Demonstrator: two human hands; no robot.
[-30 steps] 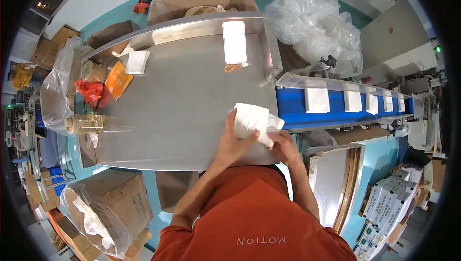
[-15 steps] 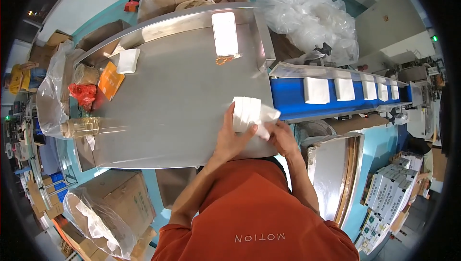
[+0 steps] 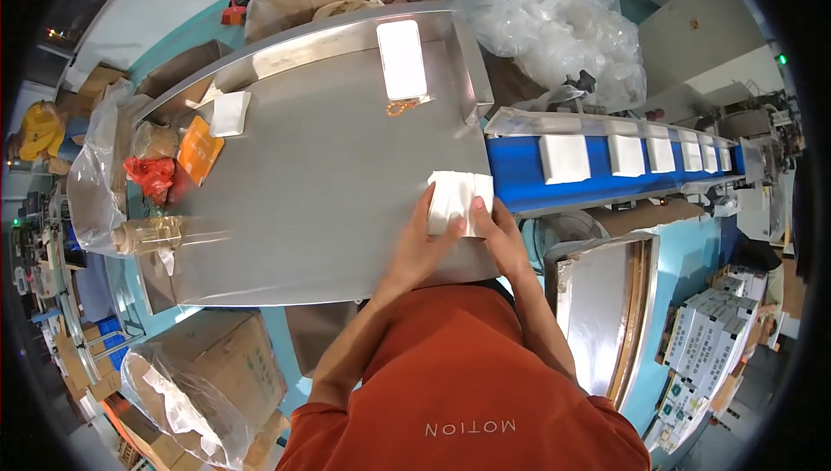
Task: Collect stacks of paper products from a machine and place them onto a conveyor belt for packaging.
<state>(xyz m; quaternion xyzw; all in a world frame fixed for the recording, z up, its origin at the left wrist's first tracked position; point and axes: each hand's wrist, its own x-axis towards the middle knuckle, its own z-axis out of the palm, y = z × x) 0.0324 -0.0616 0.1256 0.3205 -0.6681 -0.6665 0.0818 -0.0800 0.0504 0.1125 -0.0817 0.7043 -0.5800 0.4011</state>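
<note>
Over the right end of the steel table [image 3: 312, 185], I hold a stack of folded white napkins [image 3: 460, 190] between both hands. My left hand [image 3: 421, 244] grips its left side, with the thumb across the near face. On the right side my right hand [image 3: 505, 241] is closed round the stack, its thumb on the front too. A seam between two portions of the stack runs under the right thumb. Just beyond, a blue conveyor belt [image 3: 599, 155] joins the table and carries a row of similar white napkin stacks [image 3: 564, 159].
A white phone-shaped object [image 3: 402, 60] with an orange bead strap lies at the table's back. Leftward are a white packet [image 3: 230, 113], an orange packet [image 3: 200, 151], a red plastic bag [image 3: 151, 175] and a clear roll [image 3: 147, 234]. Raised steel walls edge the back.
My right hand has brought a tilted white portion flush against the stack in my left hand. The stacks on the belt are spaced differently, with one more showing at its far end.
</note>
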